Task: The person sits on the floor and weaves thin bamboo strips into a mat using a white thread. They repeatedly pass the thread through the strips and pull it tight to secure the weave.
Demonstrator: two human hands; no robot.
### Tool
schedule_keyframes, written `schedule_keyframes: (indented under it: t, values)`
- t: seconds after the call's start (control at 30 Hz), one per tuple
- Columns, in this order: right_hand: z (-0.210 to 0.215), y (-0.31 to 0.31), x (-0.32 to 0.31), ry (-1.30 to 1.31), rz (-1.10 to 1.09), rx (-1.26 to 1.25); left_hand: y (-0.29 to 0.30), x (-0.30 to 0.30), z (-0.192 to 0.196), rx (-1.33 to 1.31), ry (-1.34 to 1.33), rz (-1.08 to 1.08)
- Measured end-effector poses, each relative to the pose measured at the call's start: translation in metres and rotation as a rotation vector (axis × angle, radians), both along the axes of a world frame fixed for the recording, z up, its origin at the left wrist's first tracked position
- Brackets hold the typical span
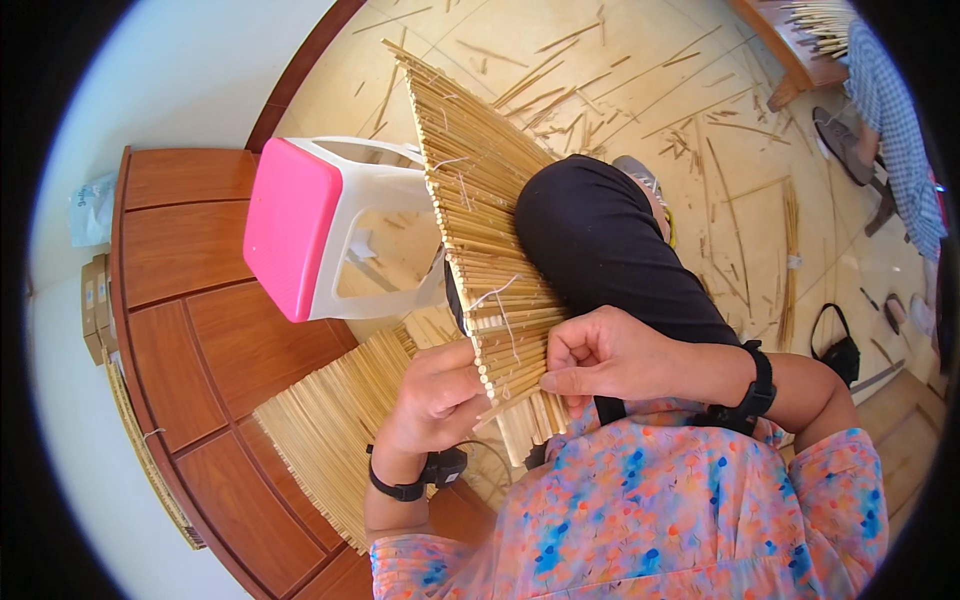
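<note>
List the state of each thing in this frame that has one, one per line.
Bamboo stick mat: partly woven, lying across the knee, near end held by both hands.
Left hand: gripping the mat's edge.
Right hand: pinched closed at the mat's edge, thread not clear.
White thread: loose end lying on the mat.
Pink-topped stool: tipped on its side.
Stick bundle: lying flat on the wooden platform.
Loose sticks: scattered on the floor.

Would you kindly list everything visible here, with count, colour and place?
bamboo mat: one, tan, across the lap, tied with white string
loose stick bundle: one, tan, lower left
stool: one, pink and white, tipped, left
wooden platform: one, brown, left
scattered sticks: many, tan, on the floor
black bag: one, right
another person: one, checked blue clothing, upper right
left hand: holding the mat's edge
right hand: pinching at the mat
</note>
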State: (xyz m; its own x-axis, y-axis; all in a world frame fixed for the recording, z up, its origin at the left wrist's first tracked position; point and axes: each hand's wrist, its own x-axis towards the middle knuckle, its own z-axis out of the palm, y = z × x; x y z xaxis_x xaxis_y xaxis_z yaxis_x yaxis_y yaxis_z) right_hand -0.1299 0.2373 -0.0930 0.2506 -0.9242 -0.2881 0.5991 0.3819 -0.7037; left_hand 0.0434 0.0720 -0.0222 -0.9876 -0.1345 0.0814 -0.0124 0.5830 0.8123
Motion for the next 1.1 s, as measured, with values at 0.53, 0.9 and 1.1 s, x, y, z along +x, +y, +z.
schedule_keyframes:
  t: [0.53, 0.9, 1.1]
  values:
    - [0.001, -0.002, -0.002, 0.03, 0.024, -0.018, -0.005, -0.002, 0.008, -0.119, -0.017, -0.065]
    - [0.005, -0.007, -0.003, 0.046, 0.072, -0.014, -0.022, 0.009, -0.019, 0.125, 0.047, -0.13]
    - [0.007, -0.008, -0.005, 0.059, 0.078, -0.019, -0.026, 0.008, -0.013, 0.142, 0.011, -0.173]
